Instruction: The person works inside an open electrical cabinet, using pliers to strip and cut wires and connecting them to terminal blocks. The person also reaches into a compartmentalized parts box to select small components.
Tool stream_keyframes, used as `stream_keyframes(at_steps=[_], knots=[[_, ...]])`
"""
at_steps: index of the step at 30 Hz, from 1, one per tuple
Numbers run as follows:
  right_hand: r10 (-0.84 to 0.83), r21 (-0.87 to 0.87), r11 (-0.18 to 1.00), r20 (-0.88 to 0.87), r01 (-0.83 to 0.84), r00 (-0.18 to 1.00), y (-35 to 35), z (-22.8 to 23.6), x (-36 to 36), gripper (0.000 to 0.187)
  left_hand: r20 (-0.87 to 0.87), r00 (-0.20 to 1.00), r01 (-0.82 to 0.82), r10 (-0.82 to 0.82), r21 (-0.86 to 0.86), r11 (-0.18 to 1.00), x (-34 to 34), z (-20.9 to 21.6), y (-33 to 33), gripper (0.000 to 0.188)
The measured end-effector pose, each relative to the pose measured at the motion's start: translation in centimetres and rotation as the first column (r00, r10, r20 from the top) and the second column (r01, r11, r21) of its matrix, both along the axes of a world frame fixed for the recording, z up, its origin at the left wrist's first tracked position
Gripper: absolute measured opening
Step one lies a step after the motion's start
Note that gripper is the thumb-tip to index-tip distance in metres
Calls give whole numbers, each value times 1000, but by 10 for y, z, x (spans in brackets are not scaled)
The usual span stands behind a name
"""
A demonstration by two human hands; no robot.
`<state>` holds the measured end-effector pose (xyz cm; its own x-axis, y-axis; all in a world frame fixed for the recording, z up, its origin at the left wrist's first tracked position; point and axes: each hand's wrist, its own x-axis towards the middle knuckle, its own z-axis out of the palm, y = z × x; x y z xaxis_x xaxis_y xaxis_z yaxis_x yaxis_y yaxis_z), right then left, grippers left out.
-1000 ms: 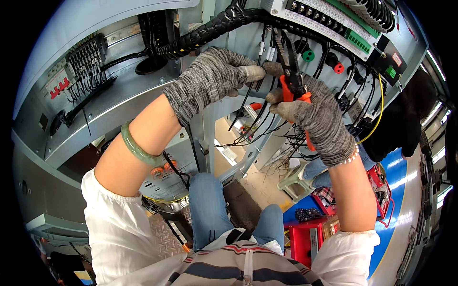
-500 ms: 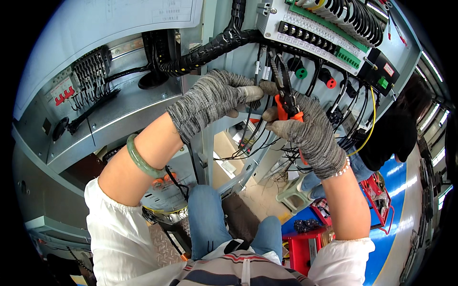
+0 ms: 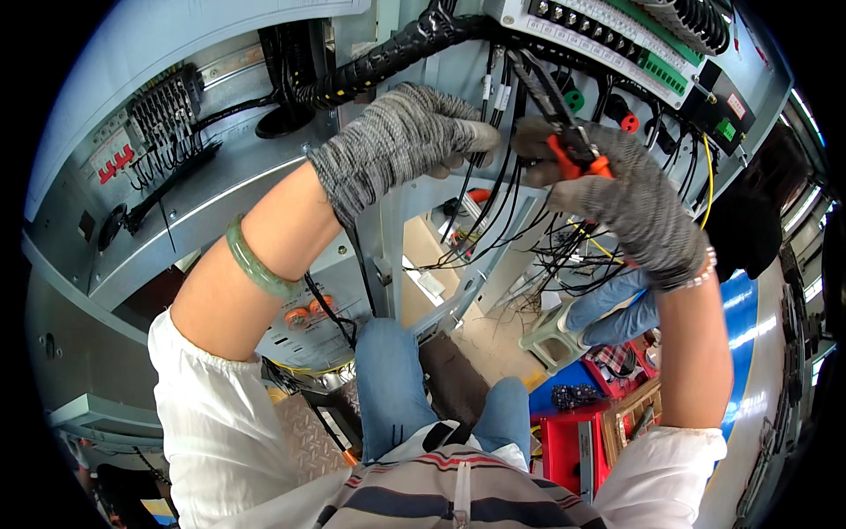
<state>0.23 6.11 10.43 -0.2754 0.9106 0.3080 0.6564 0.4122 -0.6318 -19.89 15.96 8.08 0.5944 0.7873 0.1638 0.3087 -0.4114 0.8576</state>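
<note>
My left hand (image 3: 407,145), in a grey knit glove, closes its fingertips round thin black wires (image 3: 500,220) that hang below the terminal unit. My right hand (image 3: 636,189), gloved the same way, grips pliers (image 3: 557,113) with orange handles, jaws pointing up and left. Its fingertips are close to the right side of the hanging wires; whether they touch any is hard to tell. White sleeves mark some wires just above my left fingers. Over both hands sits the terminal unit (image 3: 589,42), with a black screw-terminal row and a green connector.
A thick taped black cable bundle (image 3: 397,55) runs across the cabinet's upper part. Red and green round sockets (image 3: 629,122) sit behind my right hand. Left stands a wired breaker row (image 3: 163,115). Below right are a stool (image 3: 551,339), red toolboxes (image 3: 564,450) and another person (image 3: 745,234).
My right hand has moved right with the pliers, away from my left hand, widening the gap between them. My left hand stays at the wires. The view has shifted slightly.
</note>
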Motion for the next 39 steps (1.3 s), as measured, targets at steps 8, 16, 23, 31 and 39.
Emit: stream_keyframes(at_steps=[8, 16, 23, 31, 39], knots=[[-108, -167, 940, 683, 299, 722, -4, 14, 6, 36, -93, 992, -70, 85, 159, 985, 4, -7, 8, 40], [-82, -180, 934, 731, 308, 677, 12, 18, -16, 32, -135, 991, -5, 8, 29, 1000, 1, 21, -9, 28], [25, -250, 955, 601, 158, 799, 33, 12, -4, 37, -178, 979, -51, 104, 282, 958, -1, 15, -5, 33], [144, -217, 976, 597, -14, 789, 38, 7, 9, 40, -217, 968, -67, 124, 251, 966, 3, 18, -8, 33], [136, -264, 963, 629, 46, 765, 38, 11, -7, 47, -245, 962, -73, 122, 201, 977, 5, 20, -7, 34]])
